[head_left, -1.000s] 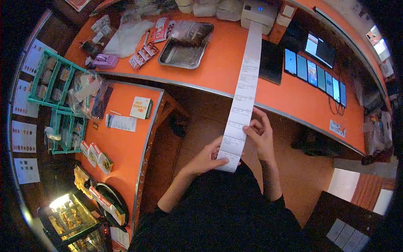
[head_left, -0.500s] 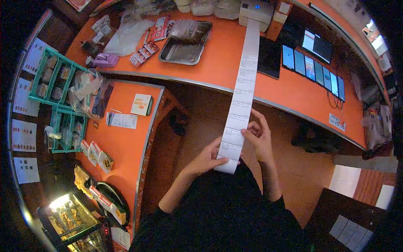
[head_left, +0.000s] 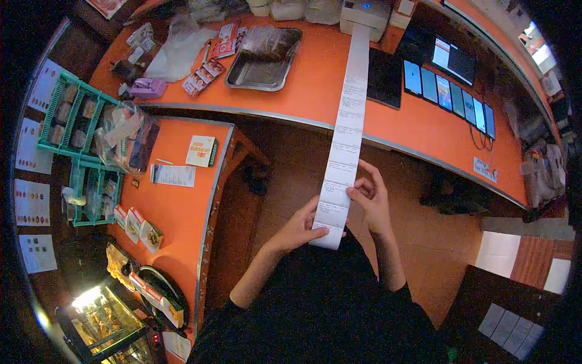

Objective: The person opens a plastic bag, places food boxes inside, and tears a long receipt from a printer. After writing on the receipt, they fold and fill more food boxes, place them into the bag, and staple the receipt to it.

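A long printed receipt strip [head_left: 344, 151] runs from the receipt printer [head_left: 365, 17] at the back of the orange counter, over its front edge, down to my lap. My left hand [head_left: 301, 229] pinches the strip near its lower end, thumb on top and fingers beneath. Higher up on the right edge, my right hand [head_left: 371, 197] holds the paper between thumb and fingers. Rows of small print divided by lines cover the strip; the text is too small to read.
Several phones [head_left: 448, 97] lie in a row beside a dark tablet [head_left: 384, 77]. A metal tray [head_left: 265, 60] and a purple tape dispenser [head_left: 148, 88] stand on the back counter. On the left are green baskets [head_left: 79, 121], small boxes [head_left: 139, 229] and a lit food display case [head_left: 103, 321].
The camera view has shifted slightly, so the counter items sit a little further left and up. Both hands keep their hold on the receipt strip, almost unmoved.
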{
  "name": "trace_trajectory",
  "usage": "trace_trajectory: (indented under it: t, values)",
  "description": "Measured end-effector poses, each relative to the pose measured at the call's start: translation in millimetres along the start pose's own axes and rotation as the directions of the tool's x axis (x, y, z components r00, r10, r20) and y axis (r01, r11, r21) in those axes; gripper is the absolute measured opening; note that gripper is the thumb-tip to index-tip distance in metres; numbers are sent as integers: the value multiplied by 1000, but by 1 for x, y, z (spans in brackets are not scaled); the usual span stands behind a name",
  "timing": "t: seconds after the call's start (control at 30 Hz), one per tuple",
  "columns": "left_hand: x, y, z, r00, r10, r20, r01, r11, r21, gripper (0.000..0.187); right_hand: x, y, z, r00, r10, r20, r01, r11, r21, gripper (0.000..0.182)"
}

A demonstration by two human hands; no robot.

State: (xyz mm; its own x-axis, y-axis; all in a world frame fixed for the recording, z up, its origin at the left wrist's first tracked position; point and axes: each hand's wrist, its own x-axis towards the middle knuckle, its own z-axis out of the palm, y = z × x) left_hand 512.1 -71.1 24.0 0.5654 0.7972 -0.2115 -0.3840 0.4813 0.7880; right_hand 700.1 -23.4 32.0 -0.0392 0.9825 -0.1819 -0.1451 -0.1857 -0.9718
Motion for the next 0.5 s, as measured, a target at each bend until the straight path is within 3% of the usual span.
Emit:
trace_trajectory:
  t: [0.1, 0.43, 0.5]
  values:
    - [-2, -2, -3, 998, 45, 41, -45, 999, 14, 78, -2, 1, 2, 1000, -13, -15, 13, 1000, -3, 58]
    - [-36, 5, -7, 999, -15, 44, 9, 993, 122, 83, -6, -11, 16, 1000, -4, -31, 5, 999, 49, 60]
    - [-40, 12, -4, 994, -16, 105, 1, 989, 148, 83, -6, -10, 17, 1000, -16, -22, 17, 999, 49, 60]
